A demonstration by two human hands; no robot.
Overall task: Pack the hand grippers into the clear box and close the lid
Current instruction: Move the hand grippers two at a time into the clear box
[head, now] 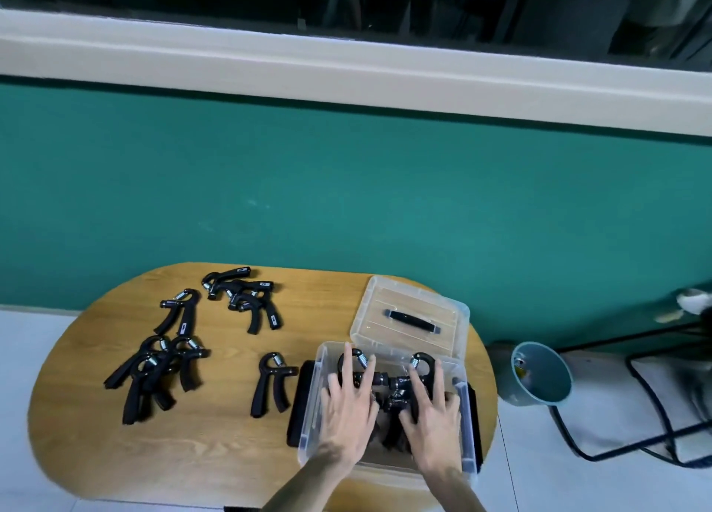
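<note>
A clear plastic box [313,392] stands at the near right of the wooden table [215,450]. Inside it lie black hand grippers [385,380] with metal springs. My left hand [348,407] and my right hand [433,415] are both inside the box, fingers straight and spread, pressing flat on the grippers. The clear lid [410,315] with its black handle lies just behind the box. Several more black hand grippers lie loose on the table: one [269,384] just left of the box, a heap [154,376] at the left, another [179,313] behind it, a cluster [246,295] at the back.
A grey-blue bin [541,372] stands on the floor right of the table. A black wire frame [655,396] sits further right. A green wall runs behind the table. White floor tiles surround it.
</note>
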